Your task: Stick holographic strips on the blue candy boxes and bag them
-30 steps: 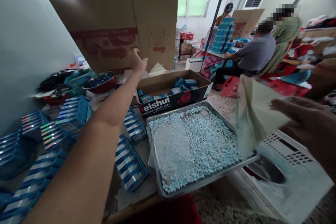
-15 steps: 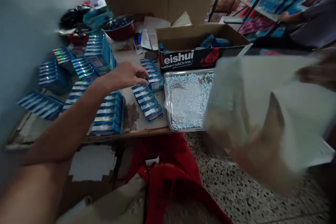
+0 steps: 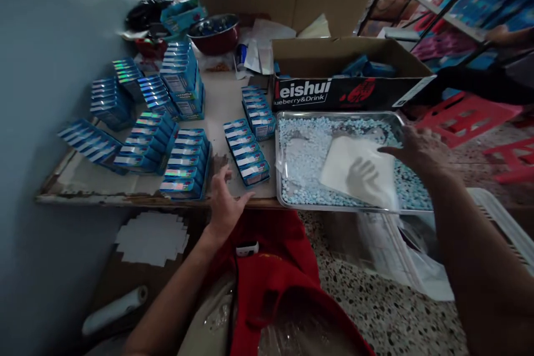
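My left hand (image 3: 226, 203) is at the table's front edge, fingers curled a little but apart, holding nothing. Close by are a short row of small blue boxes (image 3: 246, 151) and a larger block of the same boxes (image 3: 186, 162). My right hand (image 3: 423, 151) hovers at the right side of a metal tray (image 3: 280, 178), fingers spread and nothing in them. Small pale-blue pellets (image 3: 300, 169) fill much of the tray. On them lies a whitish, thin sheet (image 3: 379, 181) with a hand-shaped shadow on it; whether it is paper or plastic I cannot tell.
More stacked blue boxes (image 3: 146, 142) stand at the left. Behind the tray is an open carton (image 3: 300, 92) with blue packs inside, beside a dark red bowl (image 3: 214, 41). Red plastic stools (image 3: 463, 119) are at the right, where part of another person's arm (image 3: 509, 36) shows.
The whitish sheet, held up at the right before, now lies on the tray, away from my right hand. My left hand has drawn back from the blue boxes to the table edge.
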`<state>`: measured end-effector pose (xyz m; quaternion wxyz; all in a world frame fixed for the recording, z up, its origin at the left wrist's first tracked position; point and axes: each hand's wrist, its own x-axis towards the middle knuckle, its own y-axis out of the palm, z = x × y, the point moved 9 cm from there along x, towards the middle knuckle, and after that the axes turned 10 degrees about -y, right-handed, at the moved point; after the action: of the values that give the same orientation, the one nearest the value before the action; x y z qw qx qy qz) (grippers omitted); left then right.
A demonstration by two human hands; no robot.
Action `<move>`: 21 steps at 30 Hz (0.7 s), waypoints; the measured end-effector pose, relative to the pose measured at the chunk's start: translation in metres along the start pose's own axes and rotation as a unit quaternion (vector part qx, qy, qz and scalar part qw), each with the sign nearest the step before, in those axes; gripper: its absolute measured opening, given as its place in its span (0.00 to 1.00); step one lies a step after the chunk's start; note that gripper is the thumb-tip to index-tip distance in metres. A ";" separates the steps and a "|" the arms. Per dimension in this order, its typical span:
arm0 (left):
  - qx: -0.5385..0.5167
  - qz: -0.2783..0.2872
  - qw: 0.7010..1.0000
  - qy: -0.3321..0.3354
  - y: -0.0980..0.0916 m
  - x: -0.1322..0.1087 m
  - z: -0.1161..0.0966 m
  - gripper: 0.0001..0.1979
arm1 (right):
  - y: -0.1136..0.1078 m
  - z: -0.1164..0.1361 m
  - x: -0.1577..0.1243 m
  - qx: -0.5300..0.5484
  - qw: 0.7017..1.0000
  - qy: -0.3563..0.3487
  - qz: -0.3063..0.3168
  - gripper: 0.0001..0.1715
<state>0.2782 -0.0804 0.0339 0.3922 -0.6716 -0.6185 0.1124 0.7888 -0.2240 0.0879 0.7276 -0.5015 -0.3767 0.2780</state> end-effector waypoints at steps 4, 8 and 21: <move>-0.047 0.057 0.997 -0.037 0.045 0.018 0.024 0.67 | 0.022 0.135 -0.051 0.094 0.986 -0.137 0.028 0.34; -0.085 0.122 0.986 -0.074 0.063 0.040 0.039 0.72 | 0.086 0.254 -0.108 0.039 0.950 -0.263 0.163 0.40; -0.186 0.187 0.959 -0.104 0.004 0.044 0.102 0.57 | 0.083 0.254 -0.097 -0.052 0.985 -0.118 0.115 0.17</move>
<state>0.2255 -0.0002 -0.0223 0.1658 -0.8210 -0.5290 0.1361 0.5224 -0.1393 0.0381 0.6142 -0.5426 -0.4134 0.3967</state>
